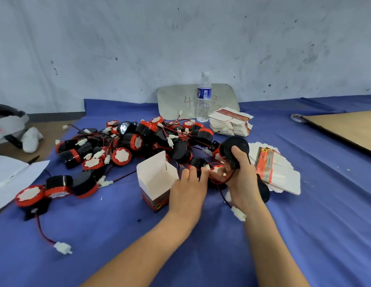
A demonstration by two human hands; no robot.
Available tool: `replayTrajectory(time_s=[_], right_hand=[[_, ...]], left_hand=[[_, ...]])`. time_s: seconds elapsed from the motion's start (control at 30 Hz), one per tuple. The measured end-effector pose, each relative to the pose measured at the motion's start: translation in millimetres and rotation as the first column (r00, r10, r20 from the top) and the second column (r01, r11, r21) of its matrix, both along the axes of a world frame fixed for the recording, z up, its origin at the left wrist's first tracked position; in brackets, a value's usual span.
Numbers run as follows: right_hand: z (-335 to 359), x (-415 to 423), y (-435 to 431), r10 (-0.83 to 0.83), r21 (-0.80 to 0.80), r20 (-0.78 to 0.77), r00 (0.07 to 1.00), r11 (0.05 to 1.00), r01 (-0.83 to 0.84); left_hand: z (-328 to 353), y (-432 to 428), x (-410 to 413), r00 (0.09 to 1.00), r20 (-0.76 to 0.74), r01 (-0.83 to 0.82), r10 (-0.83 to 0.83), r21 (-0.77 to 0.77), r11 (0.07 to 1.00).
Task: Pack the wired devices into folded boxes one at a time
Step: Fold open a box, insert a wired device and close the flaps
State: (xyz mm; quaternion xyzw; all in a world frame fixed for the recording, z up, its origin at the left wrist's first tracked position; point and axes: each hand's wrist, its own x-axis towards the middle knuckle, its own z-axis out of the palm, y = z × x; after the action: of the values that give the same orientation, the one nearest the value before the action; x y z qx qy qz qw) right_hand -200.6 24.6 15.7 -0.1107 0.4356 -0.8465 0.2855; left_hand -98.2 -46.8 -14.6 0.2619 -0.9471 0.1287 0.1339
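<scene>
Wired devices [126, 146], round, black and red with white plugs, lie in a heap on the left and middle of the blue worktop [118, 245]. An open box [157, 179] stands upright just in front of the heap. The left hand [188, 189] rests at its right wall, grip loose, fingers straight. The right hand [240, 179] has its grip closed round one black device [232, 149]. Flat boxes [280, 175] fan out beside it.

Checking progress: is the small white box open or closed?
Open: the small white cardboard box stands upright, top flap raised, its white inside visible.
</scene>
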Motion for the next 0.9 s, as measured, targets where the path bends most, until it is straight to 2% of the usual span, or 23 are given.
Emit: replayTrajectory(time_s=[0.03, 0.1, 0.2, 0.33, 0.5, 0.6, 0.67, 0.7, 0.73, 0.77, 0.83, 0.9], right_hand=[[0.2, -1.3, 1.4, -0.003, 0.007, -0.03, 1.0, 1.0, 0.003], [-0.1, -4.5, 4.5, 0.024, 0.012, -0.101, 0.995, 1.0, -0.023], [-1.1, -6.7, 8.2, 0.058, 0.015, -0.196, 0.979, 0.998, -0.056], [-3.7, -7.2, 8.9, -0.054, -0.06, -0.242, 0.969, 0.997, 0.04], [-11.0, -5.3, 6.9, -0.22, 0.123, -0.517, 0.828, 0.937, 0.326], [-17.0, -5.6, 1.7, -0.299, 0.217, -0.643, 0.705, 0.812, 0.542], [-24.4, -8.4, 0.4, -0.192, 0.328, -0.808, 0.556, 0.637, 0.698], [-26.5, -7.4, 0.3, -0.109, 0.351, -0.875, 0.471, 0.526, 0.774], [-26.2, -5.5, -0.2, -0.063, 0.316, -0.92, 0.387, 0.465, 0.827], [-24.0, -2.4, -1.7, -0.086, 0.235, -0.946, 0.312, 0.482, 0.844], [-19.4, 7.9, -7.0, -0.234, 0.003, -0.951, 0.2, 0.643, 0.766], [-16.3, 25.2, -11.4, -0.264, -0.112, -0.948, 0.181, 0.803, 0.585]], left_hand=[[4.7, 0.1, -1.2, 0.999, 0.046, -0.012, 0.016, -0.085, 0.996], [19.1, -3.1, -1.9, 0.995, 0.097, 0.0, 0.014, -0.14, 0.99], [31.3, -17.2, -13.4, 0.998, 0.068, 0.009, -0.002, -0.104, 0.995], [71.9, -34.7, -16.7, 0.986, -0.165, -0.036, 0.017, -0.112, 0.993], [118.4, -54.0, 3.3, 0.903, -0.418, -0.112, 0.097, -0.011, 0.994], [116.4, -58.0, 25.6, 0.799, -0.574, -0.09, 0.178, 0.179, 0.98], [103.1, -52.0, 40.4, 0.758, -0.622, -0.075, 0.199, 0.22, 0.973], [94.4, -46.8, 46.1, 0.754, -0.626, -0.066, 0.196, 0.225, 0.972], [85.0, -41.1, 50.4, 0.755, -0.628, -0.05, 0.19, 0.234, 0.971], [76.1, -35.7, 53.0, 0.758, -0.623, -0.036, 0.19, 0.251, 0.967], [60.0, -28.3, 54.3, 0.77, -0.613, -0.013, 0.18, 0.266, 0.964], [47.2, -23.7, 52.7, 0.78, -0.609, 0.013, 0.143, 0.244, 0.97]])
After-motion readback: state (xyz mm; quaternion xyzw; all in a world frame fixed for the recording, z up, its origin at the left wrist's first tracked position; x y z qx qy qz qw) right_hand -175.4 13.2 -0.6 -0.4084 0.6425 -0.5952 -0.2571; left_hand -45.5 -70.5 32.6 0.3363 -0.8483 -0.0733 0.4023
